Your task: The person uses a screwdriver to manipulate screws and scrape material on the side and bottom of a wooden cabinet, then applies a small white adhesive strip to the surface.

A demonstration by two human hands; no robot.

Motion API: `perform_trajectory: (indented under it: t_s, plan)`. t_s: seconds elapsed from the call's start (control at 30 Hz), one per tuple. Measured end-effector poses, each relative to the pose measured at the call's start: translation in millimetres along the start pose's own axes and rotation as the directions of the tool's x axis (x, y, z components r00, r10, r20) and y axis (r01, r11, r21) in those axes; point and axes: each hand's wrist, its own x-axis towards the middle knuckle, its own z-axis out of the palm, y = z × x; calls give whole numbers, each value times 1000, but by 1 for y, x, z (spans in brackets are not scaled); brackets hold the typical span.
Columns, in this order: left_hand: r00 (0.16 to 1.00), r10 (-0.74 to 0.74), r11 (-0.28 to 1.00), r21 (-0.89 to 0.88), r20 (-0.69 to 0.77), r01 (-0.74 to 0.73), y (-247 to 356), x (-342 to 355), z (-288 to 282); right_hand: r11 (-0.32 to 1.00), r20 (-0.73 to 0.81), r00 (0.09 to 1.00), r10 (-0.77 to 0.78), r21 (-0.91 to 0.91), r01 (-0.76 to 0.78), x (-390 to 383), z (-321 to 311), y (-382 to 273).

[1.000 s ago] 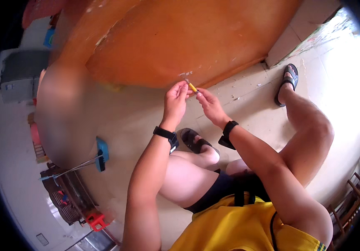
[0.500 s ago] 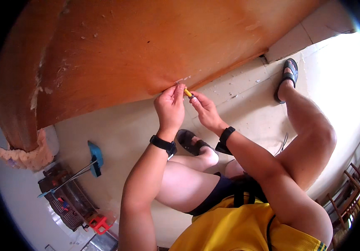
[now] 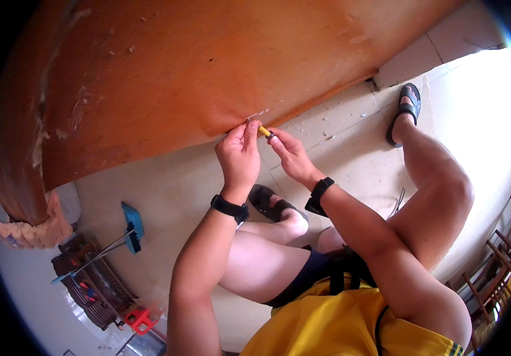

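Observation:
A slim yellow tool with a dark end (image 3: 264, 131) runs between my two hands at the lower edge of a brown wooden panel (image 3: 166, 71). My right hand (image 3: 291, 154) is closed round its dark end. With thumb and fingers pinched together, my left hand (image 3: 239, 157) sits where the tool's other end meets the wood, hiding that tip. Whether the left fingers grip the tool itself or something small beside it is hidden. Pale scrape marks (image 3: 259, 113) show on the panel just above the left fingertips.
Small pale crumbs (image 3: 326, 121) are scattered over the tiled floor (image 3: 166, 190). A blue dustpan (image 3: 132, 219) with a long handle stands at left, near a dark rack (image 3: 92, 285) and a red plastic thing (image 3: 141, 320). Wooden chairs (image 3: 499, 255) are at far right.
Both hands stay at the panel's lower edge with the tool between them. The view has shifted slightly, and my left hand sits a touch further left.

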Motion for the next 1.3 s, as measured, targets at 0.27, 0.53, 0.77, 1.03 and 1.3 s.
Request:
perform_trajectory:
  t_s: [0.27,0.53,0.77,1.03,1.3]
  plan:
    - [984,119,983,-127,-132,-136,6,-3,6,999,36,998,-44,26,43,1,4,-12]
    - [999,41,999,-20,-24,-41,10,1,0,998,-32,998,53,-28,-54,-5,-1,-11]
    - [997,50,998,-28,-54,-52,15,4,-3,997,-15,998,65,29,-65,-6,5,-23]
    - [1000,-14,1000,25,-12,14,4,4,-3,994,-4,995,101,-34,-101,-10,0,-19]
    - [999,-33,999,6,-23,33,8,2,-1,997,-43,999,25,-77,-28,-11,9,-12]
